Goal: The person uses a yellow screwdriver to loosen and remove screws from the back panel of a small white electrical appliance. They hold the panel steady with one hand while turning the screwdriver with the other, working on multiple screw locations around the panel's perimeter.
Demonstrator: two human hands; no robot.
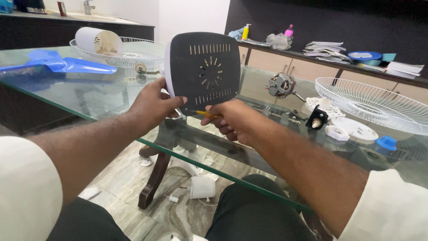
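- your left hand (pixel 154 105) grips the fan base plate (pixel 204 71) by its edge at 9 o'clock, holding it upright over the glass table (pixel 89 100).
- your right hand (pixel 234 120) is closed on a yellow-handled screwdriver (pixel 204 114), its tip at the plate's lower edge.
- the plate looks like light, stiff plastic with thin slots; best held by the rim, never the vents.
- at 3 o'clock lie a fan motor (pixel 281 85), white plastic parts (pixel 352 127) and a wire fan guard (pixel 374 100).
- at 10 o'clock sit blue fan blades (pixel 58 63) and a white motor cover (pixel 98 41).
- at 1 o'clock, on the far shelf, stand a yellow bottle (pixel 245 32) and a pink bottle (pixel 289 31), labels too small to tell.
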